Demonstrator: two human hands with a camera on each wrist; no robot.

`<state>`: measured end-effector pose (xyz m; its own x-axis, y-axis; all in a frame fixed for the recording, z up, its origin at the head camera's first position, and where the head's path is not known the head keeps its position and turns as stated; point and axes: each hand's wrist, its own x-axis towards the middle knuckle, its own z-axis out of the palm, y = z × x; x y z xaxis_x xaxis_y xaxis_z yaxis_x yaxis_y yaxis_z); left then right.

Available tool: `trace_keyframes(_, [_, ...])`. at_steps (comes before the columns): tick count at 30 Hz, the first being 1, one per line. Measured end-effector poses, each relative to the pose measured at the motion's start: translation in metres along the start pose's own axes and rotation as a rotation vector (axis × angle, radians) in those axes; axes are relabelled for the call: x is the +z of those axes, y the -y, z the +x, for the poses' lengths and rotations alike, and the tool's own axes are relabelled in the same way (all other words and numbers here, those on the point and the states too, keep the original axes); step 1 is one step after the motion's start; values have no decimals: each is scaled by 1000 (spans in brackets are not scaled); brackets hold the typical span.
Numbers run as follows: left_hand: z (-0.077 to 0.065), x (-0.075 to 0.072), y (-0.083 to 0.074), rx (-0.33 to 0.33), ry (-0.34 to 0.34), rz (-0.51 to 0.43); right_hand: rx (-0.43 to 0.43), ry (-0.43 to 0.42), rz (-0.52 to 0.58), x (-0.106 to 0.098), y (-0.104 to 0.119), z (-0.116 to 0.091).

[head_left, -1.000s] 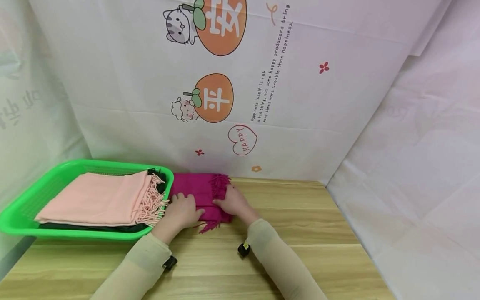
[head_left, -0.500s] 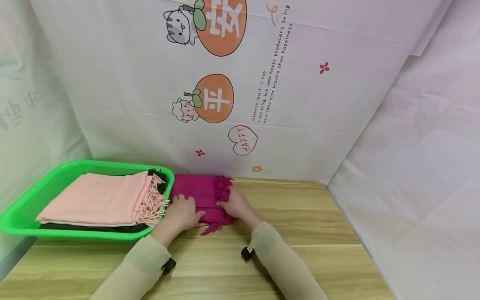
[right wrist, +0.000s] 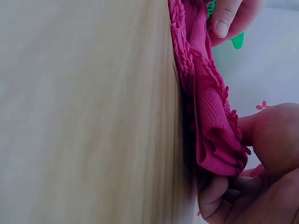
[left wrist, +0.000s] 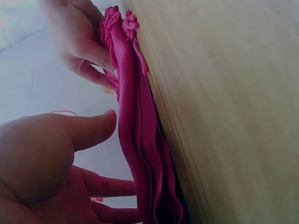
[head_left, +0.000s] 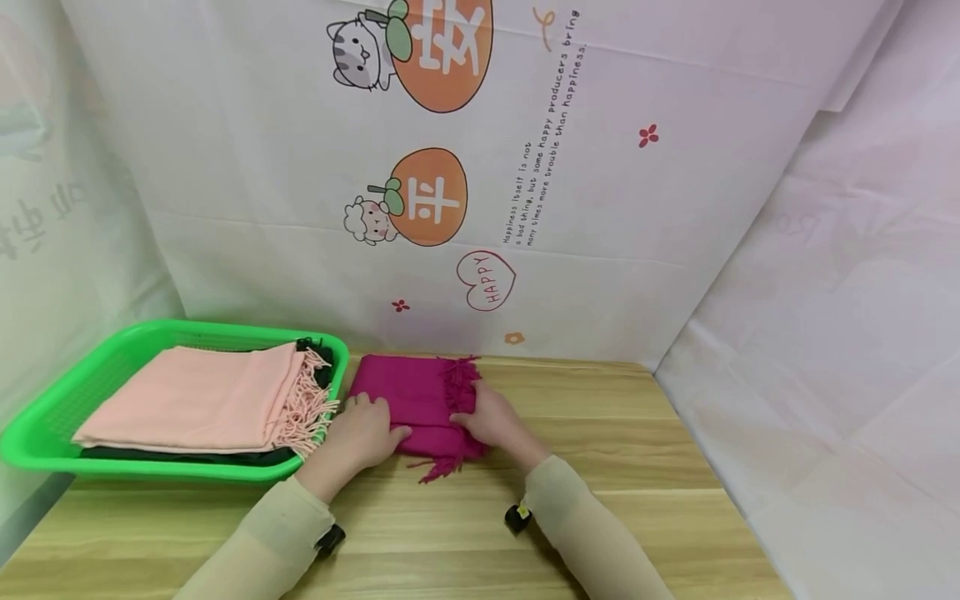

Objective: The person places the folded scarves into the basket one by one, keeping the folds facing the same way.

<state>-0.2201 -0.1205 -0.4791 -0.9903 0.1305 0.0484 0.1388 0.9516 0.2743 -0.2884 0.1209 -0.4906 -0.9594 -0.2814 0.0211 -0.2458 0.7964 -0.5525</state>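
A folded magenta scarf (head_left: pixel 411 385) with fringe along its right side lies on the wooden table, just right of the green basket. My right hand (head_left: pixel 497 418) grips its fringed end; in the right wrist view the thumb lies on top and curled fingers (right wrist: pixel 214 193) reach under the folded edge. On the scarf's left side rests my left hand (head_left: pixel 363 429). The left wrist view shows that thumb (left wrist: pixel 96 128) and fairly straight fingers at the scarf's upper face. Several folded layers of the scarf (left wrist: pixel 135 121) show along its near edge.
The green basket (head_left: pixel 187 472) stands at the left with a folded pale pink scarf (head_left: pixel 191 400) inside, its fringe hanging toward the right rim. Dark fabric (head_left: pixel 187 456) shows beneath it. A printed white sheet (head_left: pixel 600 300) rises behind the table (head_left: pixel 585 400).
My right hand has moved right and slightly nearer, drawing the magenta scarf with it, away from the basket. My left hand has stayed nearly in place while the scarf slid past it.
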Motion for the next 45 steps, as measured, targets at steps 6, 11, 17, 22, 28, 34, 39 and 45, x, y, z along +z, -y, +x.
trace_keyframes(6, [-5, 0, -1, -12, -3, -20, 27, 27, -14, -6, -6, -7])
trace_keyframes(11, [-8, -1, -4, -17, -10, -16, 44, 51, -13, -13, -10, -16])
trace_keyframes(17, [-9, -3, -2, -39, -24, -56, 40, 68, -13, -18, -15, -24])
trace_keyframes(22, [-8, -5, 0, -41, -9, -77, 38, 81, -30, -20, -20, -28])
trace_keyframes(28, [-6, -7, 1, -36, 21, -87, 50, 102, -44, -25, -22, -30])
trace_keyframes(34, [-5, -8, 3, -50, 53, -88, 83, 83, -54, -38, -17, -21])
trace_keyframes(39, [-1, -6, 3, -58, 57, -87, 119, 60, -87, -44, -13, -3])
trace_keyframes(45, [0, -5, 0, -73, 56, -95, 78, 81, -101, -41, -11, 25])
